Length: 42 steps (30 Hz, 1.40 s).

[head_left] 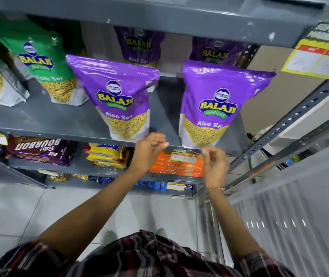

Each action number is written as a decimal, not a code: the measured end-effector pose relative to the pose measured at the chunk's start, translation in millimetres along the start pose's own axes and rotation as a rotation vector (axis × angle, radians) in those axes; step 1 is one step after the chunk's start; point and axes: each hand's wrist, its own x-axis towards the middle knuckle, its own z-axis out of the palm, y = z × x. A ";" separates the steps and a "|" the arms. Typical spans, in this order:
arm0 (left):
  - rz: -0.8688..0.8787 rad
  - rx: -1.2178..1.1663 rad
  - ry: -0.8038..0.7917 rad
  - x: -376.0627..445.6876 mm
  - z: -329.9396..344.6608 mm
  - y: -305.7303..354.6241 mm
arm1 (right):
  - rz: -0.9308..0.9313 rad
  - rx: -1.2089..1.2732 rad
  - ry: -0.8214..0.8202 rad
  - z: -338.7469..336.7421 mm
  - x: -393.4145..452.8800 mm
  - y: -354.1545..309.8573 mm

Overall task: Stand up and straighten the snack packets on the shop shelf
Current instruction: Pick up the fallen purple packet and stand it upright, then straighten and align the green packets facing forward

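Two purple Aloo Sev packets stand upright at the front of the grey shelf (39,118): the left purple packet (119,96) and the right purple packet (217,104). Two more purple packets (138,47) stand behind them. Green sev packets (39,62) stand at the left. My left hand (149,150) hovers just below the left purple packet, fingers loosely curled, holding nothing. My right hand (214,166) hangs below the right purple packet, fingers apart and empty. Neither hand touches a packet.
Lower shelves hold brown Bourbon biscuit packs (39,150), yellow packs (107,154) and orange packs (177,164). A perforated metal upright (291,118) bounds the shelf at the right, with a yellow price tag (317,56) above. A white corrugated panel (289,216) stands at right.
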 end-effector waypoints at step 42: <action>-0.055 0.033 0.090 109.7 -375.1 -153.4 | 0.018 -0.025 -0.329 380.8 -49.5 -200.2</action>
